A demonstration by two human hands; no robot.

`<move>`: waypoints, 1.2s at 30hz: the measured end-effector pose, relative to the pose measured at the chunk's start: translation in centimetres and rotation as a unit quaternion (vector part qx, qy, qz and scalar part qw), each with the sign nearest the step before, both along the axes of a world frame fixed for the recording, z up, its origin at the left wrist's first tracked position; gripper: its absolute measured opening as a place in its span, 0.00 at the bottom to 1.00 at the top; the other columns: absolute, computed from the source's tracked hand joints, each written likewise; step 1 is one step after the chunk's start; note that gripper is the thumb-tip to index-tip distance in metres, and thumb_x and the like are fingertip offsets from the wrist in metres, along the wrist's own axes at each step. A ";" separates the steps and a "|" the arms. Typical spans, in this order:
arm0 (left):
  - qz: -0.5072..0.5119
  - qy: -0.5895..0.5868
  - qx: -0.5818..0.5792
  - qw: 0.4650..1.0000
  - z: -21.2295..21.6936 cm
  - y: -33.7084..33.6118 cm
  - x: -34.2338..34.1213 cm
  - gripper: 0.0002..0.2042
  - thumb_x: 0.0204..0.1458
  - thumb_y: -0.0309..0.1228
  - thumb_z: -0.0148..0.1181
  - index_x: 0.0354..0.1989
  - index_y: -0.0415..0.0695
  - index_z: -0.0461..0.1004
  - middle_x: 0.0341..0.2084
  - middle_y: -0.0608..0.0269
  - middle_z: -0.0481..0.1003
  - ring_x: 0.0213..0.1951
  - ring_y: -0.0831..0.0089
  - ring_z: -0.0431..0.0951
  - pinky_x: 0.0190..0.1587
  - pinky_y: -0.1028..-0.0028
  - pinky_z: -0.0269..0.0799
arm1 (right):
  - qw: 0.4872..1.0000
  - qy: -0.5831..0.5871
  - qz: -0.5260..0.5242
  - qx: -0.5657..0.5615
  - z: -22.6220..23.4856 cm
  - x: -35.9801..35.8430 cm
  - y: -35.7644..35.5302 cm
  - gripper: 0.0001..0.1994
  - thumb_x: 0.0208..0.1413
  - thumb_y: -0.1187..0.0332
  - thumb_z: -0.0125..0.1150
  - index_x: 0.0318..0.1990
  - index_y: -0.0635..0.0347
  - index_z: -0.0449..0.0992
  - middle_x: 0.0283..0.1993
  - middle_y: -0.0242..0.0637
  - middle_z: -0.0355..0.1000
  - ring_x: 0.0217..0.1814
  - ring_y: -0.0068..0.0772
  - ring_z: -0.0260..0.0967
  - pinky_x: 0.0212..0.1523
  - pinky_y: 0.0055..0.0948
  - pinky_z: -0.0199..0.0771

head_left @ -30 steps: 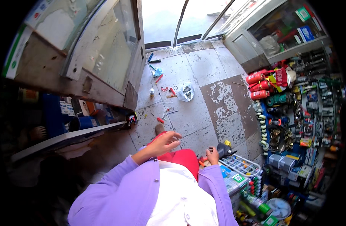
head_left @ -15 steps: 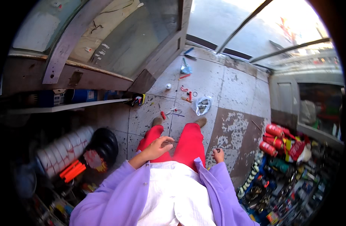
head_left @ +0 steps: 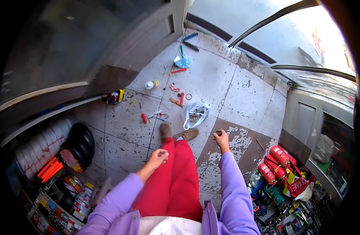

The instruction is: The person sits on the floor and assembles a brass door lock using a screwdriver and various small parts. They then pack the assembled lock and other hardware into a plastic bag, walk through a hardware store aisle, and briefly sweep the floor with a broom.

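My left hand (head_left: pixel 158 157) hangs over my left thigh, its fingers loosely bent and nothing visible in them. My right hand (head_left: pixel 221 139) is held out to the right above the tiles, thumb and fingers drawn together; whether a small dark thing is between them is too small to tell. Nearest to it, a clear plastic bag (head_left: pixel 184 120) with metal-looking pieces inside lies just past my shoes. To its left are a red-handled screwdriver (head_left: pixel 144 118) and a small grey tool with a red part (head_left: pixel 154 115). Beyond lie a red cylinder (head_left: pixel 182 98) and a dark ring (head_left: pixel 189 96).
Farther off lie a white-capped bottle (head_left: pixel 150 85), a red stick (head_left: pixel 178 71), a light-blue crumpled piece (head_left: pixel 182 62) and a black tool (head_left: pixel 191 46). Red fire extinguishers (head_left: pixel 279 155) stand right, beside piled hardware. Black rolls (head_left: pixel 82 143) and orange sticks (head_left: pixel 50 170) sit left.
My right arm has reached forward and the hand has risen away from my hip. The left hand's fingers have curled in more. My feet stand closer together, and the view has shifted.
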State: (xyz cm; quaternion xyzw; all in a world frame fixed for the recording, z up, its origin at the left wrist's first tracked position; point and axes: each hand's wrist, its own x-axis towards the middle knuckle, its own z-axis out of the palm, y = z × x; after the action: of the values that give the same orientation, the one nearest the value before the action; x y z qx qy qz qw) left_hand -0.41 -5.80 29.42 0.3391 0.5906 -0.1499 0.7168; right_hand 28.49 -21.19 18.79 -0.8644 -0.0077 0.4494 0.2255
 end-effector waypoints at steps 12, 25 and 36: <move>0.034 0.103 0.123 0.986 -23.7 -6.2 9.3 0.18 0.45 0.40 0.59 0.39 0.39 0.70 0.30 0.63 0.71 0.32 0.77 0.69 0.33 0.78 0.64 | 0.970 -0.058 -0.004 -0.235 -16.0 0.9 9.0 0.29 0.37 0.43 0.58 0.43 0.56 0.70 0.44 0.43 0.70 0.48 0.44 0.66 0.46 0.43 0.63; -0.079 -0.120 0.139 0.980 -3.0 -2.7 9.1 0.05 0.49 0.28 0.53 0.31 0.39 0.69 0.21 0.66 0.70 0.27 0.80 0.68 0.32 0.78 0.65 | 0.992 0.008 -0.127 -0.002 -7.7 -5.4 -0.3 0.18 0.44 0.67 0.54 0.42 0.68 0.62 0.38 0.50 0.66 0.38 0.42 0.66 0.34 0.33 0.68; -0.067 -0.224 -0.009 0.972 17.5 -1.1 10.9 0.05 0.49 0.24 0.49 0.33 0.37 0.65 0.28 0.61 0.70 0.34 0.75 0.70 0.42 0.74 0.65 | 0.968 -0.155 -0.016 -0.197 12.6 -7.5 -3.9 0.17 0.39 0.66 0.59 0.39 0.60 0.65 0.39 0.46 0.67 0.40 0.46 0.66 0.38 0.38 0.66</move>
State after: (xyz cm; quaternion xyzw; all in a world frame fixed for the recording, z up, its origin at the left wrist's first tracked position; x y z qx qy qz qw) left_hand 10.48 -6.94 46.87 0.3966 0.3890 -0.1231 0.8223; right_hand 21.03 -25.09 31.37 -0.9508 0.0601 0.2990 0.0540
